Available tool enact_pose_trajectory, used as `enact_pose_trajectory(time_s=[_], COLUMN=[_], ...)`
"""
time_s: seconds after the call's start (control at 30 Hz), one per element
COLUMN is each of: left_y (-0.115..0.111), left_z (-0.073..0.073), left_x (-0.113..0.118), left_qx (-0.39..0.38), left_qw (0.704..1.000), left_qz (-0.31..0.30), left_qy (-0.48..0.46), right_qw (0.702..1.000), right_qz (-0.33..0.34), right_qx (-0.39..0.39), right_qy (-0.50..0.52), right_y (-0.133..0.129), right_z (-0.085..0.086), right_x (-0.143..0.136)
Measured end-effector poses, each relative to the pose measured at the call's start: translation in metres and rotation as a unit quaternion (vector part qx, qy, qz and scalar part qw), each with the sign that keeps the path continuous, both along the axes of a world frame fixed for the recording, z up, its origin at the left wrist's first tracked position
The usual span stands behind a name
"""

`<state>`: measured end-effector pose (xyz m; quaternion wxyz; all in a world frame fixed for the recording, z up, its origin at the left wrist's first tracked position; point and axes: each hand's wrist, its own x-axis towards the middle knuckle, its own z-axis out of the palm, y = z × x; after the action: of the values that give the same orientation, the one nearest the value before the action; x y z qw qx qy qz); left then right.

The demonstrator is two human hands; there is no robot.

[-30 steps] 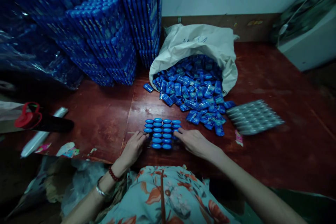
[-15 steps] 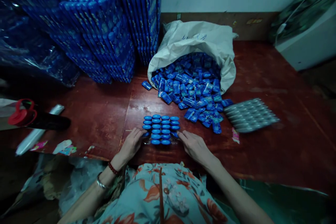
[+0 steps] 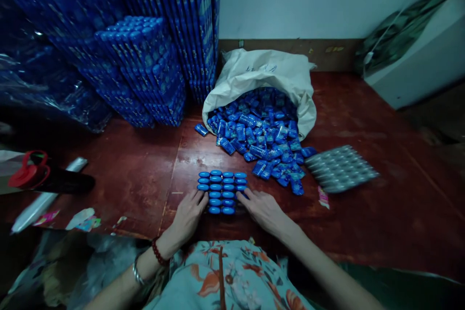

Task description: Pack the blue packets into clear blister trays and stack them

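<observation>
A block of small glossy blue packets (image 3: 215, 194) stands in close columns on the table in front of me. The two middle columns reach nearer to me than the outer ones. At the near end of the left outer column, my left hand (image 3: 191, 213) has its fingers closed around a blue packet, which they mostly cover. My right hand (image 3: 263, 207) pinches another packet at the near end of the right outer column; only a bit of blue shows under the fingertips.
A white sack (image 3: 261, 70) spills loose blue packets (image 3: 259, 131) onto the red-brown table (image 3: 145, 169). Tall stacks of blue packs (image 3: 145, 68) stand back left. A clear ridged tray (image 3: 343, 168) lies right, a black bottle with a red lid (image 3: 69, 179) left.
Both hands have moved inward, closer to the middle columns, with the packets at their fingertips pressed against the block. My view has tilted up slightly, so the scene sits lower.
</observation>
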<state>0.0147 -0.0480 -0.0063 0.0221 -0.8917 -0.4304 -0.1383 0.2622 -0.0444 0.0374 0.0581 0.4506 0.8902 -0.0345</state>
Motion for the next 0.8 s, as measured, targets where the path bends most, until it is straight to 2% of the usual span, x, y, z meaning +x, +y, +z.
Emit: enact_pose_trajectory(time_s=[0.1, 0.17, 0.23, 0.3, 0.37, 0.47, 0.53, 0.6, 0.67, 0.7, 0.8], left_y=[-0.001, 0.001, 0.009, 0.026, 0.056, 0.118, 0.159, 0.190, 0.207, 0.210, 0.208], left_z=[-0.002, -0.002, 0.002, 0.010, 0.018, 0.025, 0.022, 0.015, 0.006, 0.002, -0.006], left_x=[-0.009, -0.014, -0.015, -0.008, 0.005, 0.033, 0.054, 0.072, 0.086, 0.090, 0.090], left_qx=[0.033, 0.031, 0.009, -0.020, -0.052, -0.133, -0.186, -0.202, -0.205, -0.208, -0.226], left_qw=[0.999, 0.997, 0.992, 0.982, 0.969, 0.951, 0.950, 0.961, 0.968, 0.970, 0.967], left_qz=[0.011, 0.007, -0.010, -0.023, -0.014, 0.029, 0.054, 0.075, 0.074, 0.067, 0.042], left_qy=[-0.026, -0.070, -0.127, -0.187, -0.242, -0.278, -0.245, -0.172, -0.121, -0.111, -0.113], right_qw=[0.995, 0.982, 0.963, 0.943, 0.936, 0.945, 0.950, 0.941, 0.908, 0.881, 0.756], right_qz=[-0.042, -0.080, -0.137, -0.206, -0.258, -0.282, -0.279, -0.285, -0.302, -0.315, -0.355], right_qx=[0.078, 0.121, 0.141, 0.141, 0.133, 0.107, 0.082, 0.060, 0.030, 0.003, -0.099], right_qy=[0.053, 0.120, 0.187, 0.220, 0.201, 0.126, 0.116, 0.174, 0.287, 0.354, 0.540], right_y=[-0.011, -0.009, 0.007, 0.035, 0.069, 0.113, 0.129, 0.132, 0.125, 0.118, 0.087], right_z=[-0.014, -0.020, -0.026, -0.030, -0.032, -0.033, -0.033, -0.033, -0.035, -0.037, -0.041], right_x=[0.014, 0.023, 0.028, 0.029, 0.023, 0.007, -0.001, -0.002, 0.007, 0.015, 0.042])
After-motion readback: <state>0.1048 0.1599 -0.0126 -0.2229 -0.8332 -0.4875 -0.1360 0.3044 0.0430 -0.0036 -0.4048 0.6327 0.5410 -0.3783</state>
